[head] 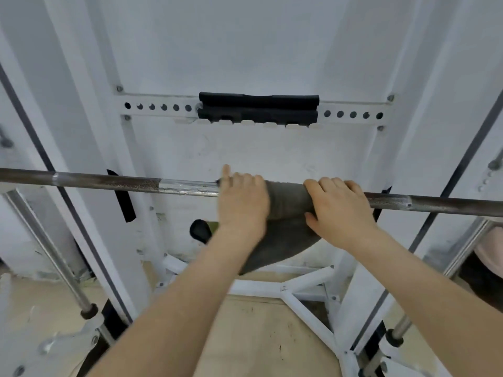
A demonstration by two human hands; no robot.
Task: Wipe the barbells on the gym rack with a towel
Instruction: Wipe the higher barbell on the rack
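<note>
A long rusty-brown barbell [109,181] with a shiny silver middle section runs across the view on the white gym rack [272,289]. A dark grey towel [287,202] is draped over the bar's middle, its loose end hanging below. My left hand [242,202] grips the towel-covered bar at the towel's left edge, fingers curled over the top, one finger raised. My right hand [340,208] grips the bar through the towel's right edge, fingers over the top and thumb underneath.
A perforated white crossbar with a black foam pad [258,107] is fixed to the wall behind. Chrome guide rods [60,262] slant down at left and right. White frame tubes cross the wooden floor [245,336] below.
</note>
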